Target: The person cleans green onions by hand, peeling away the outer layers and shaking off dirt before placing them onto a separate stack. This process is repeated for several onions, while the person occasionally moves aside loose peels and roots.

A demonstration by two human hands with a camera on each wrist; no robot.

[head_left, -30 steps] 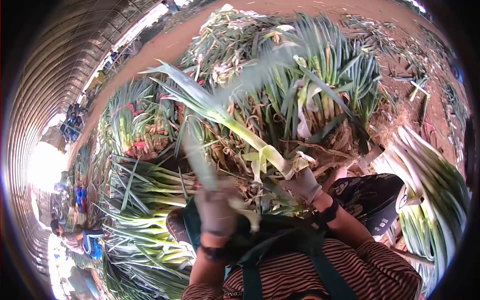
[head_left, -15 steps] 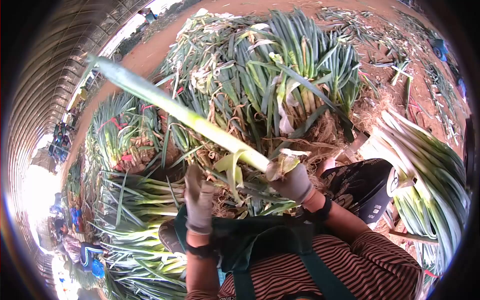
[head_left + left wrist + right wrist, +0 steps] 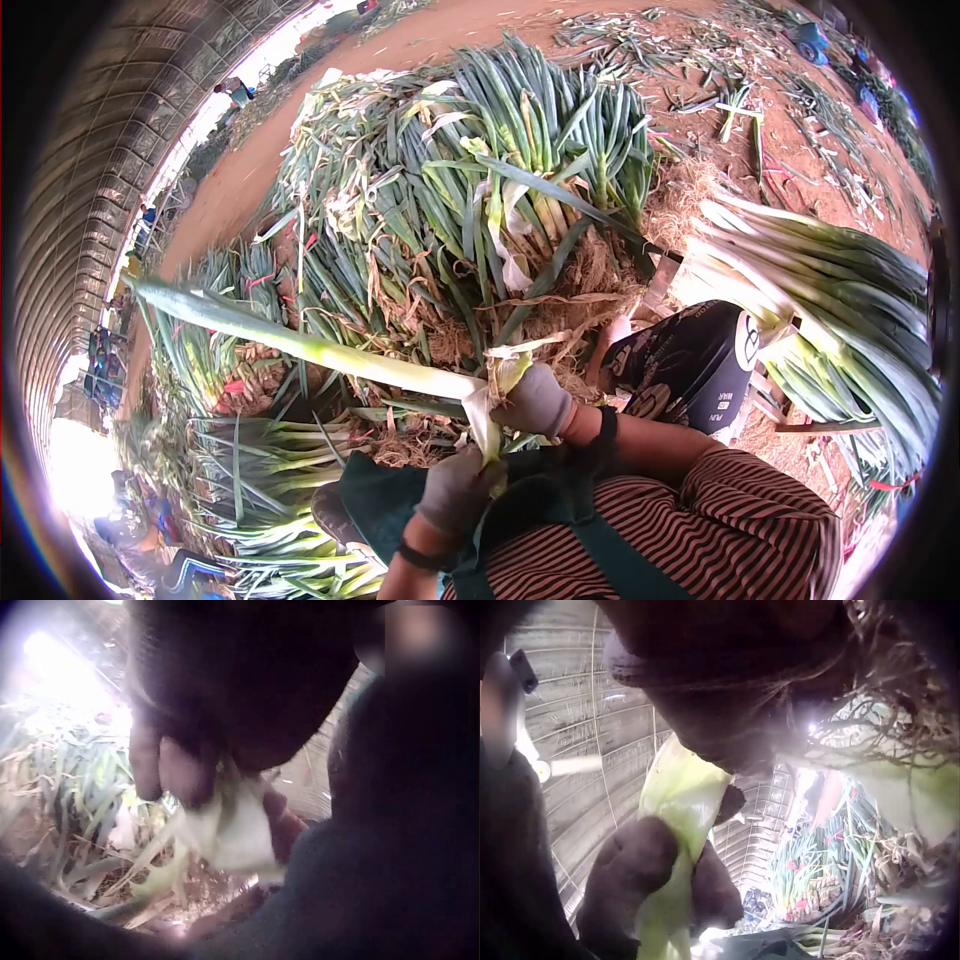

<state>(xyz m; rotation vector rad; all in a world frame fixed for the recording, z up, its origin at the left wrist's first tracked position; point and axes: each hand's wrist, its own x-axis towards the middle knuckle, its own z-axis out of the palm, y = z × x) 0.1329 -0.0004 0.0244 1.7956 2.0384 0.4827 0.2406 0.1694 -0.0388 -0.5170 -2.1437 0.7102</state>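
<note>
A long leek (image 3: 350, 360) lies crosswise in front of my body, its green top pointing left. My gloved right hand (image 3: 535, 402) grips its root end, where a strip of dry leaf curls up. A pale outer leaf (image 3: 482, 425) hangs from the leek near that end. My gloved left hand (image 3: 458, 490) pinches this leaf below the shaft. Up close in the left wrist view, the leaf (image 3: 232, 836) runs out from under the left fingers (image 3: 187, 772). The right wrist view shows the leaf (image 3: 682, 791) stretched between both hands, with stringy roots (image 3: 907, 712) at upper right.
Ahead stands a large heap of untrimmed leeks (image 3: 400, 200). A bundle of leeks (image 3: 820, 290) with pale stems lies at the right by my knee (image 3: 690, 370). More leeks (image 3: 270, 470) lie at the left. Another person (image 3: 160, 550) sits at the lower left.
The left hand, blurred at first and then held open, has moved to the loose leaf and now pinches it. The leek has swung lower and flatter, with the right hand still holding its base.
</note>
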